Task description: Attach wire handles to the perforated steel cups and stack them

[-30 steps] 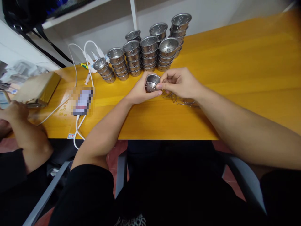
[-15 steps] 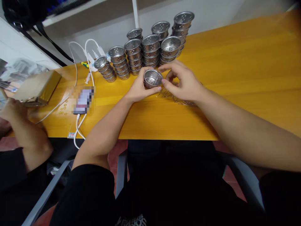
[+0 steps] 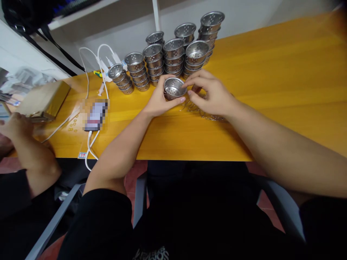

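Note:
My left hand (image 3: 158, 99) is closed around a strainer basket (image 3: 174, 87), a small metal cup with a perforated bottom and wall. The basket's mouth faces up, tilted slightly toward me. At its right rim, my right hand (image 3: 210, 92) has the index fingertip on or close to the edge. The right thumb stands apart from that finger, and I make out nothing between them. Several thin bent metal wires (image 3: 213, 117) lie on the table, partly hidden below my right hand. Just behind my hands stand stacks of matching strainer baskets (image 3: 173, 52).
A phone (image 3: 96, 115) with a white cable lies left on the yellow table (image 3: 284, 79). Beyond it are a syringe (image 3: 101, 89) and a white power strip (image 3: 104, 68). A cardboard box (image 3: 45, 101) sits near another person's arm (image 3: 35, 155) at far left.
My right thumb and index finger have parted slightly at the rim. The thin wire seen inside the basket before no longer shows there. My left hand has shifted the basket slightly left and up.

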A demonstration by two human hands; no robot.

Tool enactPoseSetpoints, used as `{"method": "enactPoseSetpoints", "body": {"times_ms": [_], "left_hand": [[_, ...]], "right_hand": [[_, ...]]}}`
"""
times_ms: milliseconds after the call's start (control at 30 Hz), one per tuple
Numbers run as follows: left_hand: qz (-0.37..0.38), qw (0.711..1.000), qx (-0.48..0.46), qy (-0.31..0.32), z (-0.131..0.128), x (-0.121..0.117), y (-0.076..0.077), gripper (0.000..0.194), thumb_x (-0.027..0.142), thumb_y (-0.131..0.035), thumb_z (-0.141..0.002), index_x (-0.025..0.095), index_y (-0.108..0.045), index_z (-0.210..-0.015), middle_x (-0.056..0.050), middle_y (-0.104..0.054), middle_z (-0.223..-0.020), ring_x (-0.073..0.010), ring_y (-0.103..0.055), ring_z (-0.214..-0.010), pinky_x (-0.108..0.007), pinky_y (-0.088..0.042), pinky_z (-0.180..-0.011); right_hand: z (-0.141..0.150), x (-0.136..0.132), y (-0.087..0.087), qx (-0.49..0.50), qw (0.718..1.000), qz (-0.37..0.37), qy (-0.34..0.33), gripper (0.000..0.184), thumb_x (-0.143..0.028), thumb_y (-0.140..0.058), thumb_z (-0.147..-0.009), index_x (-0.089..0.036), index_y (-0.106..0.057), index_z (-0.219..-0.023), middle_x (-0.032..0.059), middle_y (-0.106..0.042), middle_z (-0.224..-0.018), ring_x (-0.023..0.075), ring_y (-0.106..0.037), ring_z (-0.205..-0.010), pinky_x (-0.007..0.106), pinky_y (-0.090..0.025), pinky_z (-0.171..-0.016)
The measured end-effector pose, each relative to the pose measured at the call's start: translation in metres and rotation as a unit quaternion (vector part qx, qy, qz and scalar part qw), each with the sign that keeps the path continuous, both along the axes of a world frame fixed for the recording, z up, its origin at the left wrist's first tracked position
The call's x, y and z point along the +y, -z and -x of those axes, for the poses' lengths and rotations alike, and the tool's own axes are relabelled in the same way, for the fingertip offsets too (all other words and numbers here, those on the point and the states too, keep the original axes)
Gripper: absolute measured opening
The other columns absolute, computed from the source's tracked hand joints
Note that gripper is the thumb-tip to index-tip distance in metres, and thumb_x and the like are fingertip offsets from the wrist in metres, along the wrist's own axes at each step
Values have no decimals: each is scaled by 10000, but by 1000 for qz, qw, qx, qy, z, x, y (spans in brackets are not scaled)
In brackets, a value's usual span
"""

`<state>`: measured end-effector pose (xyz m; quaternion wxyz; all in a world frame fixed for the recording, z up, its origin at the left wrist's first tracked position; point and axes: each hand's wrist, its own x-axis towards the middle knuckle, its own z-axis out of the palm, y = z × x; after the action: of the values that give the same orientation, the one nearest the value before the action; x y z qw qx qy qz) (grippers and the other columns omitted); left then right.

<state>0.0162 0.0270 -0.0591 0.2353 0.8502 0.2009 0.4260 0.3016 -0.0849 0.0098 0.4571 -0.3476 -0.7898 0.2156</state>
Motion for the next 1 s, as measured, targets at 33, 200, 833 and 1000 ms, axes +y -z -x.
{"method": "enactPoseSetpoints", "body": {"times_ms": [33,200,833,1000], "left_hand": [[3,1000,3,-4,0,-2,-2,1238,1144,-875,-933,330,-417,-1747,-101,-694,-1566,-360,-808,-1514,-643,-621,-1413],[27,999,33,-27,-1,-13,-10,1278,1203,-785,-935,326,-412,-1787,-126,-696,-1602,-380,-800,-1551,-655,-624,-1416],[10,999,37,-17,-3,-11,-5,1232,1143,-776,-1009,327,-356,-1831,-151,-662,-1657,-418,-751,-1640,-703,-591,-1460],[12,999,35,6,-3,-14,-6,1212,1125,-790,-1018,322,-366,-1821,-139,-667,-1641,-383,-760,-1584,-632,-590,-1445]], "right_hand": [[0,0,0,0,1000,5,-4,353,-629,-972,-1175,-343,-919,-1375,140,-844,-1554,390,-850,-1228,625,-777,-1147],[3,-1,1,-3,1000,20,-24,339,-540,-1012,-1105,-337,-954,-1370,147,-851,-1546,435,-855,-1277,657,-766,-1161],[1,1,-1,22,1000,18,-8,245,-536,-999,-1120,-377,-1005,-1307,116,-908,-1476,490,-820,-1472,719,-707,-1330],[-1,3,0,-7,1000,-15,-9,219,-552,-933,-1170,-364,-991,-1268,133,-907,-1409,488,-847,-1365,739,-695,-1306]]}}
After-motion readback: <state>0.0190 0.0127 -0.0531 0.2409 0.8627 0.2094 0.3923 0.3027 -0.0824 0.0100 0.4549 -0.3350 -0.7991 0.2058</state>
